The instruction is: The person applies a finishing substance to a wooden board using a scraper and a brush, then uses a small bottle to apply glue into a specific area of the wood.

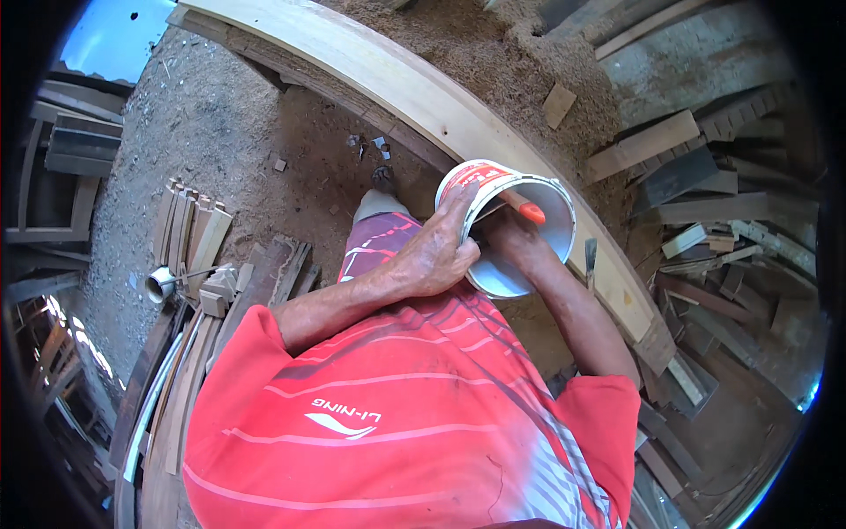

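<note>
Left hand (443, 252) curls firmly round the side of a white bucket (557, 231), apparently tilting it so the right hand (509, 236) reaches inside, fingers hidden, grip can't be told, orange-tipped handle (530, 212) jutting from its mouth, plank (419, 84) beyond.

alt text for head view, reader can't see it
A left hand grips a tilted white bucket while the right hand reaches inside, beside an orange-tipped handle. A red shirt fills the foreground; a long pale plank lies beyond, wood scraps around.
</note>
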`<state>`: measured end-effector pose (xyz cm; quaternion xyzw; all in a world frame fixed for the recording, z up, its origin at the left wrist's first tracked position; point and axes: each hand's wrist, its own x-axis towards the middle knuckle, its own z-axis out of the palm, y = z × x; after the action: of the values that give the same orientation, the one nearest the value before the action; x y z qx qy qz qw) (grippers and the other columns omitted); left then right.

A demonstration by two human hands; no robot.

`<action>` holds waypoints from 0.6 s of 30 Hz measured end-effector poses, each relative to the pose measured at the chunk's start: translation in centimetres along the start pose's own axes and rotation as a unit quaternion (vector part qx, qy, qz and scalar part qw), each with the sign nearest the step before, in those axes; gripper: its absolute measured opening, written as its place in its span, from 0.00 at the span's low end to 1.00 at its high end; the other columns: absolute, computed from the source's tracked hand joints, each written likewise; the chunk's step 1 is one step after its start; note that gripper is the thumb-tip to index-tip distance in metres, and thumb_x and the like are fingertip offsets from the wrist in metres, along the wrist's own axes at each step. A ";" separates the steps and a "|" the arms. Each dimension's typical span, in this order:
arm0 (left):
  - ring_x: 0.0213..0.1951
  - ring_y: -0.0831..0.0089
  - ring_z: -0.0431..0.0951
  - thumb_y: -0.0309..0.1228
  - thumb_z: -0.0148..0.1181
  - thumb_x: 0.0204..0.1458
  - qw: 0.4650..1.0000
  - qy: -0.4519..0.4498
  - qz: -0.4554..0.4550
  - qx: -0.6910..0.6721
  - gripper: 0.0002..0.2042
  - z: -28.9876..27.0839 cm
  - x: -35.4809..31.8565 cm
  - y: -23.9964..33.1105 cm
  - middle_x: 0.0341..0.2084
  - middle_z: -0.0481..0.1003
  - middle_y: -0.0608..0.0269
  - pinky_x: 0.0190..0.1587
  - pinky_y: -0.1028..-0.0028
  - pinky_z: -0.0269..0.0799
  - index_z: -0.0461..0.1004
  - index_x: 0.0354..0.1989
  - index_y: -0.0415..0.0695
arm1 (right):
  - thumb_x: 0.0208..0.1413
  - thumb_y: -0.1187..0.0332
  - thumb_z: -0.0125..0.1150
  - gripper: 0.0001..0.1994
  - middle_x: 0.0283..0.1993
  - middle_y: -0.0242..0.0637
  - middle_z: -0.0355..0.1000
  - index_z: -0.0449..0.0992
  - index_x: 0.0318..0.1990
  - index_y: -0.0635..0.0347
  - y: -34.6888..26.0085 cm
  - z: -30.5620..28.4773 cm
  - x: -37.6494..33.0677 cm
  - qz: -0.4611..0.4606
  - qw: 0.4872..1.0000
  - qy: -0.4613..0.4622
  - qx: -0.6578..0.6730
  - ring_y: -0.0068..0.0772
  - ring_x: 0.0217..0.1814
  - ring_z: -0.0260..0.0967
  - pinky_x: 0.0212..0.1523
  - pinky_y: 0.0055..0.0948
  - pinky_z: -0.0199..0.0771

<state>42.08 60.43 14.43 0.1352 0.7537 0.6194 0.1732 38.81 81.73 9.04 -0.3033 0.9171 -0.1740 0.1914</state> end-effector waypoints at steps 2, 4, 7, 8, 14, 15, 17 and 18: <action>0.71 0.34 0.50 0.23 0.51 0.49 1.000 -0.016 -0.002 -0.002 0.38 0.7 -1.0 0.6 0.67 0.51 0.23 0.73 0.55 0.49 0.45 0.70 0.26 | 0.54 0.76 0.57 0.20 0.60 0.50 0.72 0.76 0.57 0.61 -0.2 0.7 -2.2 -0.018 0.998 0.023 -0.061 0.46 0.67 0.67 0.67 0.39 0.68; 0.71 0.37 0.52 0.23 0.50 0.49 1.000 -0.027 -0.008 -0.002 0.38 1.6 -2.0 0.7 0.66 0.53 0.26 0.72 0.56 0.51 0.46 0.71 0.28 | 0.54 0.76 0.58 0.21 0.61 0.49 0.72 0.76 0.57 0.60 -1.1 0.9 -3.7 0.010 0.997 -0.016 -0.075 0.45 0.67 0.67 0.68 0.38 0.67; 0.70 0.43 0.57 0.22 0.49 0.49 0.999 -0.042 -0.011 0.006 0.37 2.9 -2.5 0.0 0.66 0.57 0.33 0.71 0.57 0.55 0.48 0.71 0.33 | 0.53 0.75 0.59 0.21 0.62 0.47 0.72 0.77 0.56 0.60 -1.7 1.4 -4.9 0.065 0.990 -0.109 -0.057 0.45 0.67 0.67 0.68 0.38 0.67; 0.70 0.43 0.57 0.22 0.49 0.49 0.999 -0.049 -0.014 0.006 0.37 3.5 -2.6 -0.5 0.66 0.58 0.33 0.71 0.57 0.55 0.49 0.71 0.33 | 0.53 0.76 0.59 0.20 0.61 0.47 0.72 0.77 0.56 0.60 -1.2 2.5 -5.8 0.047 0.990 -0.113 -0.067 0.45 0.66 0.68 0.67 0.38 0.68; 0.70 0.39 0.55 0.23 0.50 0.48 0.994 -0.100 -0.027 -0.024 0.37 5.0 -1.9 -2.5 0.65 0.57 0.29 0.72 0.56 0.52 0.49 0.70 0.30 | 0.46 0.71 0.61 0.17 0.48 0.50 0.79 0.83 0.45 0.60 -0.9 4.9 -7.6 0.114 0.984 -0.136 0.011 0.49 0.54 0.77 0.57 0.42 0.76; 0.70 0.38 0.54 0.24 0.51 0.48 0.993 -0.110 -0.029 -0.035 0.38 4.8 -1.8 -2.6 0.65 0.56 0.26 0.73 0.55 0.51 0.48 0.70 0.28 | 0.46 0.71 0.61 0.16 0.47 0.50 0.80 0.83 0.45 0.61 -1.5 4.5 -7.4 0.124 0.981 -0.152 0.016 0.49 0.53 0.77 0.56 0.42 0.76; 0.70 0.38 0.54 0.24 0.51 0.48 0.991 -0.116 -0.046 -0.039 0.38 4.7 -1.5 -2.8 0.65 0.56 0.26 0.73 0.55 0.51 0.48 0.70 0.29 | 0.47 0.72 0.60 0.16 0.48 0.50 0.79 0.83 0.45 0.61 -1.0 4.8 -6.8 0.148 0.970 -0.186 0.055 0.49 0.53 0.77 0.55 0.41 0.77; 0.70 0.38 0.54 0.24 0.51 0.48 0.991 -0.119 -0.053 -0.041 0.38 4.3 -1.4 -2.8 0.65 0.56 0.27 0.73 0.55 0.51 0.48 0.70 0.29 | 0.47 0.72 0.60 0.16 0.48 0.50 0.79 0.82 0.46 0.61 -1.0 4.5 -6.1 0.160 0.963 -0.202 0.074 0.49 0.53 0.77 0.55 0.41 0.77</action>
<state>45.19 63.13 11.04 0.1605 0.7082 0.6190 0.2992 45.91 83.88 7.12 -0.1667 0.8806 -0.1434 0.4198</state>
